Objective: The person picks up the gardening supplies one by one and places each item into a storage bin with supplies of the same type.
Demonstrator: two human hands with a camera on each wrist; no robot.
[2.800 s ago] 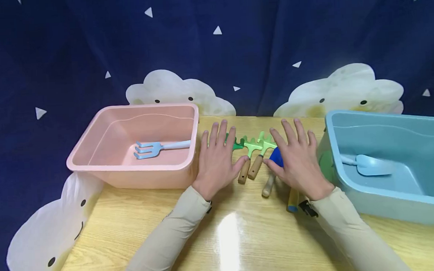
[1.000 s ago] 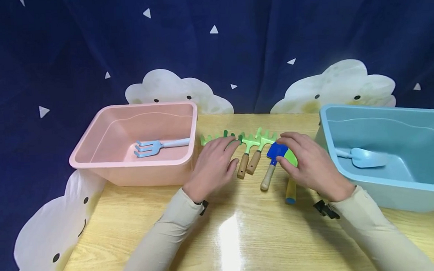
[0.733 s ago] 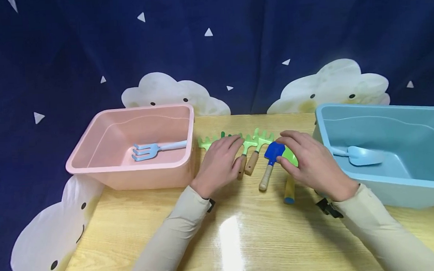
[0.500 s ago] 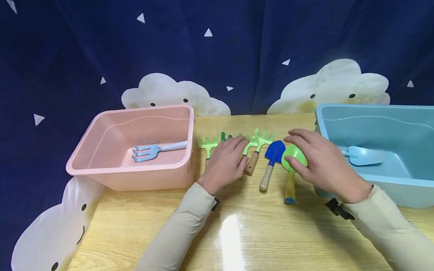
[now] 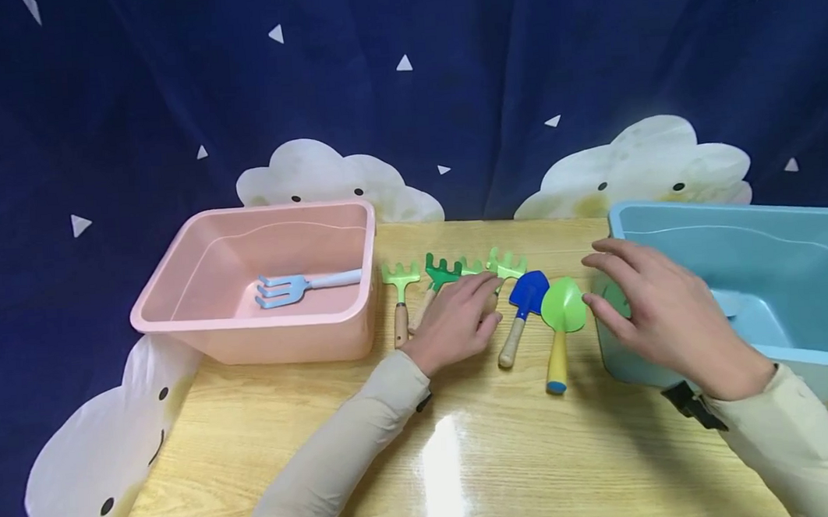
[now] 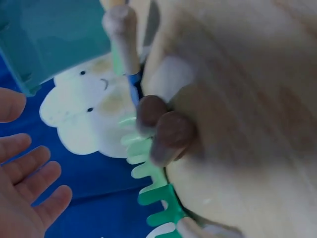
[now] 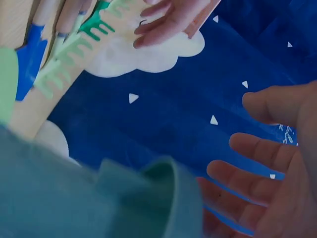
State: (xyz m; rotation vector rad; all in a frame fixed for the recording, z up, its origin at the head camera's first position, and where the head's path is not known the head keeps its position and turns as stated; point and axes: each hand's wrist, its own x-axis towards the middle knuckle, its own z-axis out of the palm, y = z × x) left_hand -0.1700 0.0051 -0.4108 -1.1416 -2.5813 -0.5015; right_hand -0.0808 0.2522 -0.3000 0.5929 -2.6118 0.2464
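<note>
My left hand [image 5: 456, 323] hovers over the row of small hand rakes, fingers loosely bent and holding nothing. A light green rake [image 5: 400, 279] and a dark green rake [image 5: 443, 271] lie at the row's left. Another light green rake [image 5: 507, 265] shows past the fingers; its handle is hidden. To the right lie a blue trowel [image 5: 528, 293] with a wooden handle and a green trowel [image 5: 564, 305] with a yellow handle. My right hand [image 5: 670, 319] hangs relaxed in front of the blue tub's left wall, its palm and fingers [image 7: 247, 186] bare in the right wrist view.
A pink tub [image 5: 249, 322] at left holds a light blue hand fork [image 5: 285, 289]. The blue tub [image 5: 806, 359] at right holds a light blue scoop [image 5: 734, 304], mostly behind my right hand. A dark blue curtain [image 5: 348, 82] hangs behind the wooden table [image 5: 523, 456].
Both hands, earlier spread flat above the tools, have relaxed and moved right. The left uncovered the leftmost rakes; the right moved off the two trowels to the blue tub. The tools stayed in place.
</note>
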